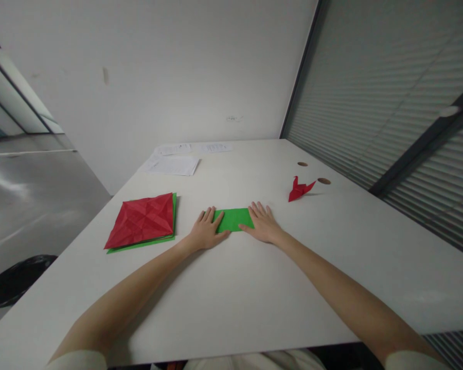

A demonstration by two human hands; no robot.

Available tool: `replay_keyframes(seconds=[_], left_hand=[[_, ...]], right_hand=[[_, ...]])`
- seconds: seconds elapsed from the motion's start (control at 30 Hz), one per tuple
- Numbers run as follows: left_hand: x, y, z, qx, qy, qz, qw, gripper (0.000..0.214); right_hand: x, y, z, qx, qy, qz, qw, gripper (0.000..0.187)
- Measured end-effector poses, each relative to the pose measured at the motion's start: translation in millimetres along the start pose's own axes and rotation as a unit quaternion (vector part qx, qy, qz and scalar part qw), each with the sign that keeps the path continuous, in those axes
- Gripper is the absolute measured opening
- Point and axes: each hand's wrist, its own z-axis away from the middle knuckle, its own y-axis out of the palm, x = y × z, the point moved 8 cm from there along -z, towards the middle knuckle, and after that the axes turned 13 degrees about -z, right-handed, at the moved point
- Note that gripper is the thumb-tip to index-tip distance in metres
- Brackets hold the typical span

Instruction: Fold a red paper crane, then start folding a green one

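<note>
My left grip [206,231] and right grip [263,223] lie flat, fingers spread, clasping nothing, pressing the two ends of the folded green paper [233,219] mid-way across the desk [254,288]. A creased red sheet [142,220] lies to the left, a red paper crane [299,189] to the right.

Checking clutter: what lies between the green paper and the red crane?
The right hand, flat on the green paper, then bare table, in the head view.
</note>
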Motion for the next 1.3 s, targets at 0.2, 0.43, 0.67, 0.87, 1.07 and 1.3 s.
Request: replay_keyframes(seconds=[0.2,0.43,0.67,0.87,1.07,1.3], left_hand=[[1,-8.7,1,-0.022,0.001,0.023,0.999,0.072],[-26,-48.1,1,-0.071,0.117,0.026,0.99,0.036],[15,-74.3,-13,-0.095,-0.081,0.443,0.888,0.026],[-7,-71.3,-8,-0.047,-0.135,0.755,0.64,0.05],[-19,-83.7,-3,-0.03,-0.099,0.76,0.642,0.05],[20,-102.1,-6,-0.052,-0.131,0.692,0.708,0.039]], right_hand=[[45,-24,14,-0.08,-0.245,-0.012,0.966,0.064],[70,-29,24,-0.065,-0.342,-0.025,0.937,0.037],[46,-130,41,-0.317,-0.175,-0.27,0.892,0.072],[42,-108,35,-0.136,-0.064,-0.595,0.789,0.073],[41,-95,44,-0.127,-0.021,-0.653,0.746,0.043],[72,-97,56,-0.033,-0.129,-0.492,0.86,0.019]])
